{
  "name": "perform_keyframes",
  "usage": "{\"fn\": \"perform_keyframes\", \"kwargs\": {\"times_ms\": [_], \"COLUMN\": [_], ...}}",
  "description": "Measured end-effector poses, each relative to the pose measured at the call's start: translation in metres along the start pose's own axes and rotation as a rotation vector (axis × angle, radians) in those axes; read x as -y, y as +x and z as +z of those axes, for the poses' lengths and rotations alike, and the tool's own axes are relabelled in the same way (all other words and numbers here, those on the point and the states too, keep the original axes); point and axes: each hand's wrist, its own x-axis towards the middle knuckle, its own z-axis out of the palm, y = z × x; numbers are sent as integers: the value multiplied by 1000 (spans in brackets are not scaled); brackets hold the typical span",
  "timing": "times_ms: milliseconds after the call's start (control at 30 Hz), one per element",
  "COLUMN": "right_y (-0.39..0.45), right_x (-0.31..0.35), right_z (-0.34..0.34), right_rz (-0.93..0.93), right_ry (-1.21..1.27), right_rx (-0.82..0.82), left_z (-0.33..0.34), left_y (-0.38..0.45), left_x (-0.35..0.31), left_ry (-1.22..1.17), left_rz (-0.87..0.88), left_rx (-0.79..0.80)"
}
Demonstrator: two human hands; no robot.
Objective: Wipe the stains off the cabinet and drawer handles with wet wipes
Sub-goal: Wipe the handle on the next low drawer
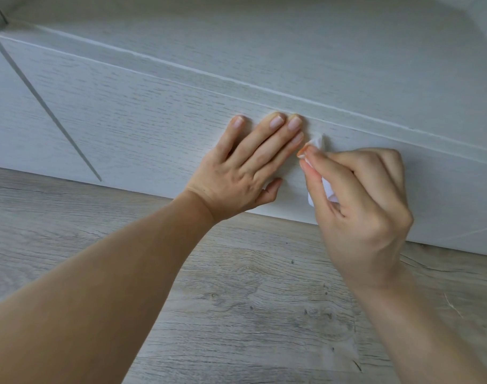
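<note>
Crumpled white wet wipe [317, 142] pinched in right hand [358, 206], tip pressed on white wood-grain drawer front [126, 120] just under its top edge. Left hand [245, 167] flat, fingers straight, bracing panel. No stain or handle visible; progress unclear, mid-wipe probably.

The drawer front [126, 106] is white with fine grey wood-grain streaks. The wet wipe [318, 142] is plain white. The floor [236, 300] shows grey-beige wood grain with knots.
</note>
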Motion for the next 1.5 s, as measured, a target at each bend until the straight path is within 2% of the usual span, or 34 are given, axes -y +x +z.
{"fn": "perform_keyframes", "kwargs": {"times_ms": [267, 533, 1067, 1200, 1333, 1500], "right_y": [-5, -16, -31, -37, -27, 3], "right_x": [-7, -27, -61, -77, -84, -81], "right_z": [-8, -23, -45, -58, -68, -64], "right_rz": [40, 159, 194, 272, 307, 347], "right_ry": [24, 103, 109, 71, 36, 0], "right_rx": [-15, 4, -37, 25, 4, -16], "left_z": [-5, -9, -28, -41, -53, -58], "left_y": [1, 3, 6, 11, 21, 48], "left_x": [3, 3, 7, 11, 18, 29], "left_ry": [20, 34, 26, 30, 69, -111], "left_rz": [20, 26, 40, 65, 98, 98], "left_rx": [53, 82, 224, 262, 261, 253]}}
